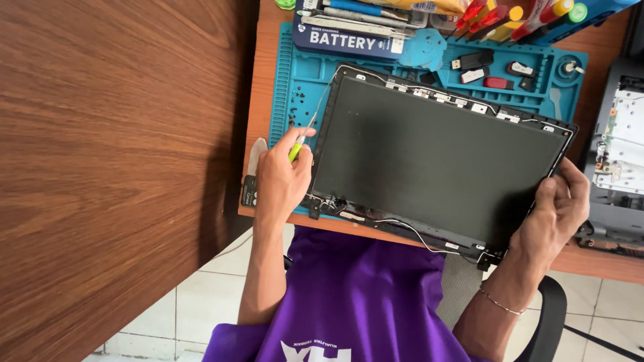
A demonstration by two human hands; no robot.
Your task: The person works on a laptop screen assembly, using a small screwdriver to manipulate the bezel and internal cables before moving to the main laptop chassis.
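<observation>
While your left hand pinches a slim screwdriver with a yellow-green grip, fingers pressed together around it, its thin metal shaft points up and away toward the far left corner of the laptop screen panel. Panel: flat, rectangular, matte dark face, thin black frame with small metal tabs and loose wires along its rim; long axis runs left to right, tilted so the right end sits nearer you. It lies on a teal ridged work mat atop the wooden desk, its near edge overhanging the desk front above your purple shirt. Your right hand clasps the panel's right edge, thumb on top, fingers curled under. Far side: crowded with a blue box, red and yellow tool handles and small USB sticks. Right: opened grey laptop base, near. Left: a brown wood surface fills the view.
</observation>
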